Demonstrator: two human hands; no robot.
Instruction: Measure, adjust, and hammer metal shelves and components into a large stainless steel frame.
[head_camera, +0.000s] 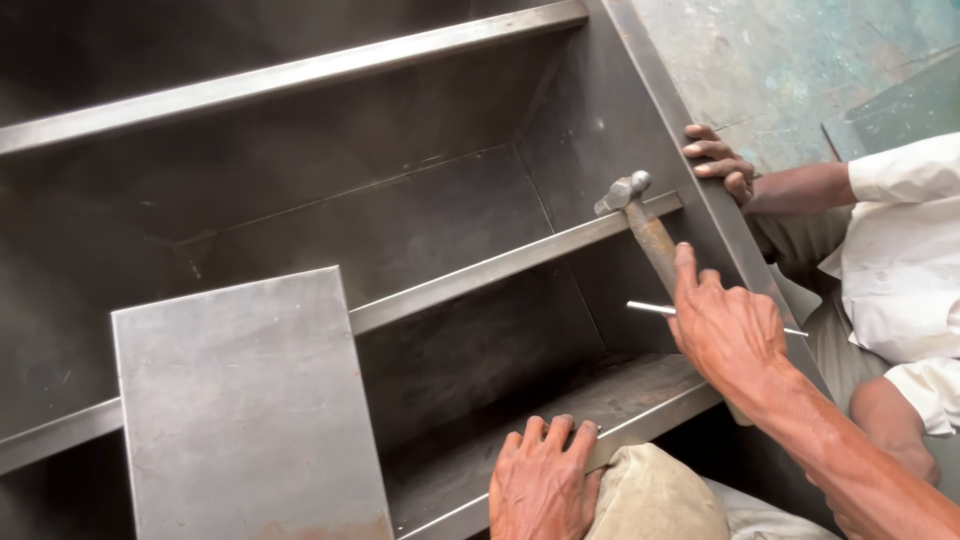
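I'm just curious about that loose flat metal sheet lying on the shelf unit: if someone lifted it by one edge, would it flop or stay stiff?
The flat metal sheet would probably stay stiff: it lies flat across the shelf edge without sagging. It likely weighs a fair bit for its thickness, being steel-like. Its smooth surface and thin edges may slip or bite into fingers.

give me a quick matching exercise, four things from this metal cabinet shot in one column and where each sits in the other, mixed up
Things:
1. ball-peen hammer with worn wooden handle
2. loose flat grey sheet-metal panel
3. person's left hand
4. co-worker's hand in a white sleeve

Places:
a. gripping the cabinet's right side wall
b. leaning at lower left, across a shelf rail
c. held in the person's right hand, head by the middle shelf rail
d. fingers over the near front rail

Pairs: 1-c, 2-b, 3-d, 4-a
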